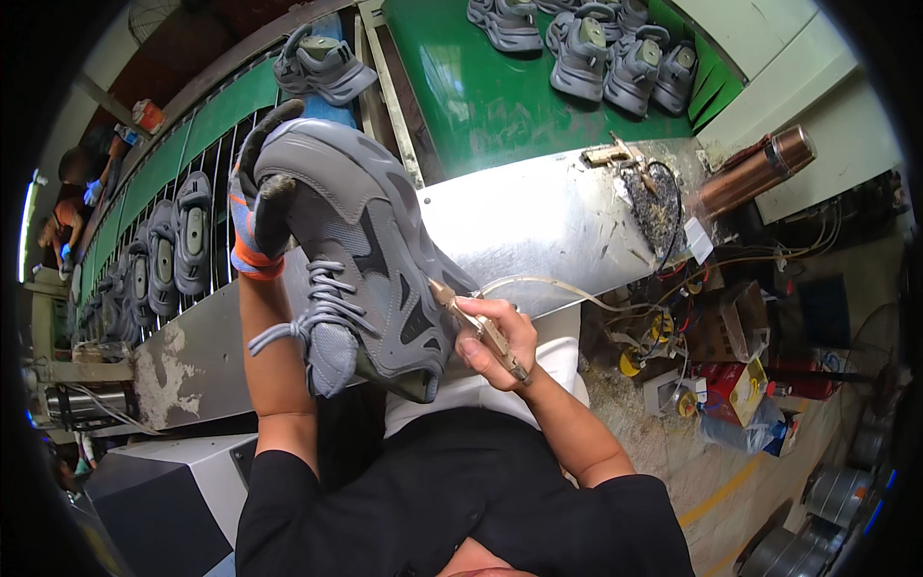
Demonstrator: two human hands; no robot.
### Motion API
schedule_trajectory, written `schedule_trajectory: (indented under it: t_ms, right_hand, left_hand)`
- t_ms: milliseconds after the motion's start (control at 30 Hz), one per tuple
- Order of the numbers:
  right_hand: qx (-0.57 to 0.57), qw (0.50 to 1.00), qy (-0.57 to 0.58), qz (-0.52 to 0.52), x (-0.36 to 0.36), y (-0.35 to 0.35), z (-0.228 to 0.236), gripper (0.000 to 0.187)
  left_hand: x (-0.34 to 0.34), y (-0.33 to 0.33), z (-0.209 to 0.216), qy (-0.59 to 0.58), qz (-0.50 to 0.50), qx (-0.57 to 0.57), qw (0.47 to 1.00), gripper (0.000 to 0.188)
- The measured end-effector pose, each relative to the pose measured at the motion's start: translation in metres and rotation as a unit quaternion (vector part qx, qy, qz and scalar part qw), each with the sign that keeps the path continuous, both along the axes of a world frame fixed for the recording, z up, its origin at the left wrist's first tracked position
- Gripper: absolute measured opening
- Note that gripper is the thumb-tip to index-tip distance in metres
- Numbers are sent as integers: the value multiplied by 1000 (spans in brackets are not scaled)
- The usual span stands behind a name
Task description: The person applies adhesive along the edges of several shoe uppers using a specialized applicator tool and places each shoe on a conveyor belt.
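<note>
Sneaker (336,183): held by the metal bench (538,240); probably light, soft upper, stiffer sole (413,207)
Left hand (267,219): gloved, clamped on the toe (298,149), decent spot tbh
Right hand (510,337): wrapped round a nozzle tool (491,336)

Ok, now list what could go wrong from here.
The metal tool in the bare right hand has its pointed tip close to the side of the grey shoe; a slip might scuff it.
The gloved left hand grips only one end of the shoe, so it could twist or drop.
The pale hose passes over the edge of the metal ledge and might snag there.
</note>
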State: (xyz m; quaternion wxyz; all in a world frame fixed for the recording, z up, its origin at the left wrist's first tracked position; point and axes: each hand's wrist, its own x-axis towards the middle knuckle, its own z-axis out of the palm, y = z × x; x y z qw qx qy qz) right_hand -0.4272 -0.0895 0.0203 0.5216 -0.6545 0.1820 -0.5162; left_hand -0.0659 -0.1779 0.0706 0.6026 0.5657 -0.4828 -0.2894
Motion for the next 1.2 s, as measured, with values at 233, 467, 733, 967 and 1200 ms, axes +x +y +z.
schedule_trajectory:
  t_ms: [233, 467, 733, 967, 1200]
  right_hand:
    - [129, 991, -37, -12, -5, 33, -20, 43]
    - [215, 974, -65, 2, -6, 37, -25, 43]
    - [200, 979, -28, -13, 22, 18, -14, 42]
    - [158, 987, 14, -22, 48, 14, -13, 44]
    - [139, 990, 23, -22, 48, 16, -16, 43]
  left_hand:
    - [30, 35, -34, 36, 79, 11, 996, 81]
    - [26, 78, -42, 33, 112, 17, 993, 66]
    - [-8, 171, -24, -157, 116, 108, 975, 49]
    - [-29, 270, -30, 162, 98, 211, 959, 53]
    - [-83, 294, -10, 108, 62, 332, 935, 56]
